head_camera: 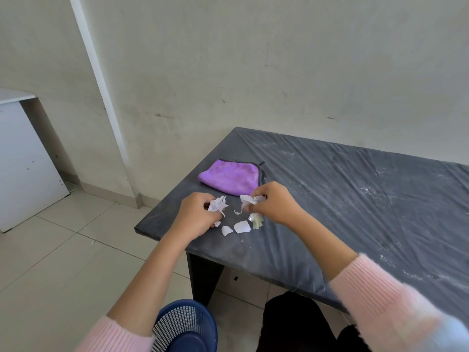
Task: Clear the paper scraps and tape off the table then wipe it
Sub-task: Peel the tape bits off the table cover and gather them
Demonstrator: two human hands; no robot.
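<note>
My left hand is closed around a bunch of white paper scraps near the left corner of the dark table. My right hand pinches more white scraps just to the right. Between and below the hands, two loose white scraps and a smaller one lie on the table. A crumpled piece of yellowish tape lies under my right hand. A folded purple cloth rests behind the hands.
A blue mesh waste basket stands on the tiled floor below the table's near edge, by my left forearm. White dusty streaks cover the plastic-wrapped tabletop to the right. A white cabinet stands at the far left against the wall.
</note>
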